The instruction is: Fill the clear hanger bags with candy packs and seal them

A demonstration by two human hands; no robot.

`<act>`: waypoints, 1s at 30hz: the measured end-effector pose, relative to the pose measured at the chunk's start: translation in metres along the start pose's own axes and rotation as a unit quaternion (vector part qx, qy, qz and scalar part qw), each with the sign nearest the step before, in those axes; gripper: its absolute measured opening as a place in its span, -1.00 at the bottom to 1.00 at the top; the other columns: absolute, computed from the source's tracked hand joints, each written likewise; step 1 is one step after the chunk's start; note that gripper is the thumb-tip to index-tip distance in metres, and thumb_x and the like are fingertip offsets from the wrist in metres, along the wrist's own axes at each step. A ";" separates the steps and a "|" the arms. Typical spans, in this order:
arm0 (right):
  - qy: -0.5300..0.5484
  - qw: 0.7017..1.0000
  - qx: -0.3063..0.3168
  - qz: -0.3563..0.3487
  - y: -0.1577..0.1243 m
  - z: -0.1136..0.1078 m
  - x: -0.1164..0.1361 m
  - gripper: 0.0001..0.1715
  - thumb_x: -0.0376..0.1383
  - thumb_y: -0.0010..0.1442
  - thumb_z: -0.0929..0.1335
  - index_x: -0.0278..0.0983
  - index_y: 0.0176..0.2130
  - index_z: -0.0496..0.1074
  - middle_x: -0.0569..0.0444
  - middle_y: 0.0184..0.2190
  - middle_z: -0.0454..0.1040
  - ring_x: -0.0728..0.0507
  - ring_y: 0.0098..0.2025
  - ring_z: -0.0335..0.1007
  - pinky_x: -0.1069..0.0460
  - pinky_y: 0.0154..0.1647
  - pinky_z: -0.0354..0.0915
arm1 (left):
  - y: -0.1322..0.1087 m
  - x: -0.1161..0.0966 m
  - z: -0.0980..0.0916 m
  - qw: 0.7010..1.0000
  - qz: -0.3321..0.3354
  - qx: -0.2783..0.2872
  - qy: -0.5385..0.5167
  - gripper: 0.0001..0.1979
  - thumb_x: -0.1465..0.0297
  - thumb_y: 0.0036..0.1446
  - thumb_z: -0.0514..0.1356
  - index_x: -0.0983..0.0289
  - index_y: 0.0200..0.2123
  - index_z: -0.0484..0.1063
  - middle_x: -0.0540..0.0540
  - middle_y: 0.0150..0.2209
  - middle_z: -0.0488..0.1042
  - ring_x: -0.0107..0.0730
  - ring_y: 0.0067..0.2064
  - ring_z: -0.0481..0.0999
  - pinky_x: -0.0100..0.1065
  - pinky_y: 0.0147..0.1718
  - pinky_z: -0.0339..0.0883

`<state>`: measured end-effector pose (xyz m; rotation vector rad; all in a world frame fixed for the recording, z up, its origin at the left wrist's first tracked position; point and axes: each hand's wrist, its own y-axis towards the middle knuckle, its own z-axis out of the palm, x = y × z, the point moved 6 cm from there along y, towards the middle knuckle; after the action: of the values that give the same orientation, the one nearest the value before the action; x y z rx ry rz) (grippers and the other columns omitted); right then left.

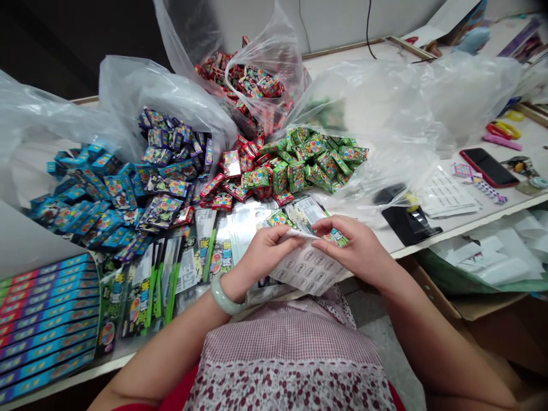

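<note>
My left hand (268, 255) and my right hand (355, 245) pinch the top edge of a white sheet of round printed stickers (310, 269), peeling or bending it between them. A small green printed box (338, 237) lies just past my right fingertips, partly hidden by them. A jade bangle (226, 295) circles my left wrist. Beyond my hands are heaps of small printed boxes: green (308, 160), red (233, 185), purple (165, 194) and blue (81, 208). Flat foil-backed card packets (201, 251) lie under my left hand's side of the table.
Clear plastic bags (252, 74) of boxes crowd the table's far side. Long blue-and-red boxes (47, 325) stack at the lower left. At right lie a black tape dispenser (406, 222), a phone (489, 167), and scissors (505, 130). A cardboard box (471, 319) sits below the table edge.
</note>
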<state>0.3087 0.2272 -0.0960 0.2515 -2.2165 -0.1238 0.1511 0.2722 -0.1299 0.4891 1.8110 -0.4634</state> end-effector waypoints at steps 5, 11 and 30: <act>-0.013 1.000 -0.025 -0.014 0.004 0.000 0.007 -0.94 -0.34 0.22 0.34 -0.21 -0.31 0.44 0.10 -0.35 0.52 -0.11 -0.26 0.42 -0.02 -0.19 0.24 | -0.001 -0.004 0.003 1.000 -0.016 -0.010 -0.009 -0.76 0.26 0.08 0.23 0.30 -0.52 0.48 -0.02 -0.58 0.38 -0.50 -0.52 0.27 -0.44 -0.54 0.12; 0.000 1.000 -0.031 -0.002 0.002 0.004 0.004 -0.93 -0.30 0.20 0.36 -0.22 -0.24 0.41 0.06 -0.30 0.51 -0.13 -0.21 0.42 -0.04 -0.16 0.27 | -0.002 -0.005 0.003 0.999 -0.025 -0.016 -0.045 -0.74 0.26 0.06 0.24 0.30 -0.56 0.42 -0.05 -0.61 0.29 -0.53 -0.55 0.20 -0.47 -0.60 0.05; 0.234 0.965 0.014 0.119 -0.014 -0.003 -0.043 -0.40 -0.17 -0.01 0.50 -0.22 0.01 0.37 0.01 -0.11 0.48 -0.17 -0.04 0.40 -0.07 0.01 0.28 | -0.005 0.009 -0.010 0.989 -0.032 -0.086 -0.113 -0.82 0.28 0.01 0.27 0.29 -0.49 0.48 -0.03 -0.54 0.39 -0.53 -0.51 0.29 -0.48 -0.53 0.16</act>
<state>0.3383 0.2234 -0.1295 0.0214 -1.7605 0.0917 0.1381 0.2737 -0.1356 0.2483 1.6346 -0.3855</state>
